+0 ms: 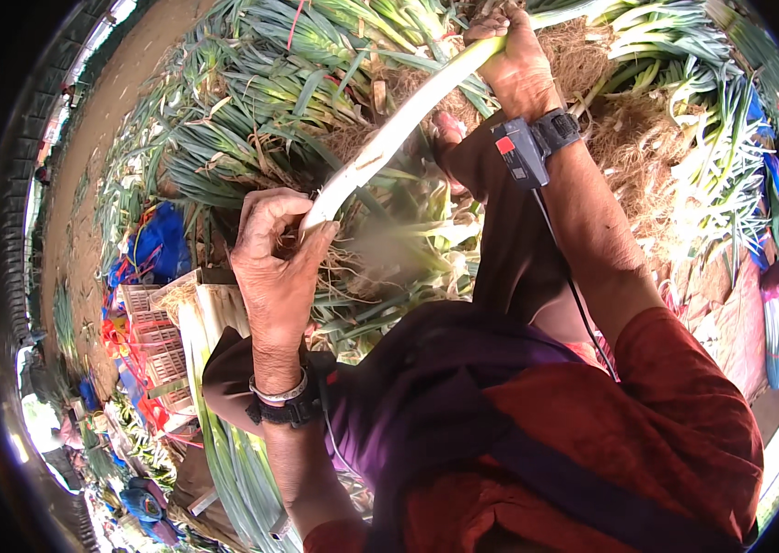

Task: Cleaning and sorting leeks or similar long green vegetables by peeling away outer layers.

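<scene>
At your far left, a pale slatted crate (159, 336) stands near your knee, with cleaned-looking green onions (223, 424) lying beside it; give your left elbow room so it doesn't brush them. Above, heaped onion bundles (251, 138) spread their dark leaves.

Your left hand (269, 244) is closed in a pinch, thumb and curled fingers on the white lower end of one long green onion (417, 106). Work there with the finger pads rather than the nails, and lightly, since the pale shaft looks easy to bruise. The onion slants up between your hands, over the space between your legs, bowing slightly; a brownish, scuffed patch (369, 161) marks its middle, so bend it as little as you can there.

Beneath it, loose onions (449, 244) and stray roots lie blurred.

Your right hand (520, 74) grips the same onion farther up, where white turns green. Let this hand carry the weight, firm without crushing, and turn the stalk from this wrist. Mind the cable (569, 272) trailing from the wrist device (520, 152); hold it clear of the dry root mass (638, 152) on the right.
</scene>
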Tool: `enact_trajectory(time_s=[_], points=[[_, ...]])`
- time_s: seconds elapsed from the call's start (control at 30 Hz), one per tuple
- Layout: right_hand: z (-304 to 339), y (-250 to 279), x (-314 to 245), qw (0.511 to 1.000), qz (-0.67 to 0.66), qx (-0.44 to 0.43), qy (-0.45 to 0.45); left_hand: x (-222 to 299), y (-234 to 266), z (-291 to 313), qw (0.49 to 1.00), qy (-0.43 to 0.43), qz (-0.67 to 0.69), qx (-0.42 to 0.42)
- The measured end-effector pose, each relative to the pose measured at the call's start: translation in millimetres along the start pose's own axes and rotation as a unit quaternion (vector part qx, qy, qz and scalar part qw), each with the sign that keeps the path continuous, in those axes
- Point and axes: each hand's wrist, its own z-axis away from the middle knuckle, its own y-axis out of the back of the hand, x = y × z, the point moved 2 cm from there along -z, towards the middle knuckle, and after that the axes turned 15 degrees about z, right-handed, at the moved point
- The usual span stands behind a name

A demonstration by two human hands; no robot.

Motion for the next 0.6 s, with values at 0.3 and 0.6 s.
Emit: enact_trajectory(time_s=[0.3,0.6], points=[[0,5,-5,0.998,0.025,0.052,-0.013,-1,-2,1,0.997,-0.055,0.046,0.01],[-1,9,-1,0.996,0.028,0.084,0.005,1,1,3,0.999,-0.007,0.033,-0.001]])
